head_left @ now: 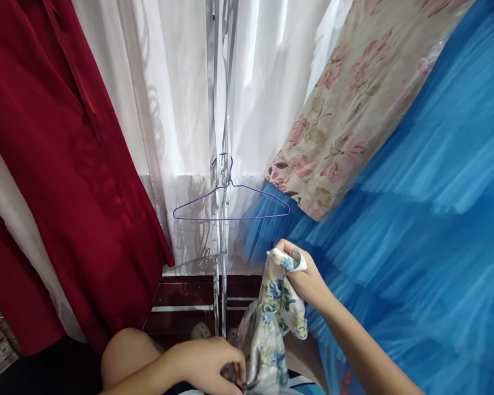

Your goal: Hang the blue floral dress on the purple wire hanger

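Observation:
My right hand [302, 274] is closed round the top of a white floral garment [274, 318] printed with blue, yellow and green flowers. The cloth hangs down from it toward my lap, and a shiny greyish part shows along its left side. Low in the view, my left hand [212, 362] has its fingers curled, with thumb and fingertips meeting at the garment's lower left edge. The bottom of the garment runs out of view. Ahead of both hands, a thin purple hanger [230, 219] hangs from a white metal rack [220, 247] with nothing on it.
A dark red garment [86, 181] hangs at the left. White curtains [267, 71] fall behind the rack. On the right are a beige cloth with pink flowers [337, 137] and a layered blue tulle dress [415, 247]. My bare knee [127, 354] is at the lower left, above dark flooring [181, 293].

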`<action>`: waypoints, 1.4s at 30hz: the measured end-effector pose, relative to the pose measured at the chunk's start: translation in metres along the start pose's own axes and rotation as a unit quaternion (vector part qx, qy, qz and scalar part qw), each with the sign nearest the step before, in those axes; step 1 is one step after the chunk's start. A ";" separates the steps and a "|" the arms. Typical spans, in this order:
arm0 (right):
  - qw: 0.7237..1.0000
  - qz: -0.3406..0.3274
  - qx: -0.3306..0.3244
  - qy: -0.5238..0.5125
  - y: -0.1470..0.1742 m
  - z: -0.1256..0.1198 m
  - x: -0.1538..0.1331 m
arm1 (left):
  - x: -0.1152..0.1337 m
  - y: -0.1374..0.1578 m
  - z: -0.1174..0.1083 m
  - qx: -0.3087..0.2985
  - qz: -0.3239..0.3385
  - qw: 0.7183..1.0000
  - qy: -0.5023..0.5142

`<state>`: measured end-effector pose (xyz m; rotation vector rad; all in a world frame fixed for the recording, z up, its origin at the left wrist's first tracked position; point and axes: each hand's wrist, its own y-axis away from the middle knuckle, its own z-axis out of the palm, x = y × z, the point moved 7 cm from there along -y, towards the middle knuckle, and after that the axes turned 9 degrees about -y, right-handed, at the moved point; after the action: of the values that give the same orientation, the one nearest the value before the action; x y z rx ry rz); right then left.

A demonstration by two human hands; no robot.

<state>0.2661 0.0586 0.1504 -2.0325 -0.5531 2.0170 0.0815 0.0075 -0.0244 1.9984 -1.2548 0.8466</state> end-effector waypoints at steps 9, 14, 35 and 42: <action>0.996 0.060 0.018 -0.070 0.005 -0.005 0.014 | 0.004 -0.020 -0.007 0.210 -0.036 0.977 0.027; 0.997 0.050 0.007 -0.054 0.009 0.002 0.009 | -0.022 -0.030 0.018 0.160 -0.082 0.984 0.015; 0.939 -0.044 0.011 0.341 -0.130 -0.022 0.071 | -0.033 0.118 -0.323 0.458 -0.170 0.721 -0.492; 0.944 -0.042 -0.018 0.327 -0.109 -0.001 0.068 | 0.034 0.067 -0.319 0.476 -0.061 0.754 -0.448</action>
<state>0.2542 0.1857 0.1333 -2.4596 -0.5156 1.1669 -0.0292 0.2140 0.2045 3.5690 -1.1990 0.4381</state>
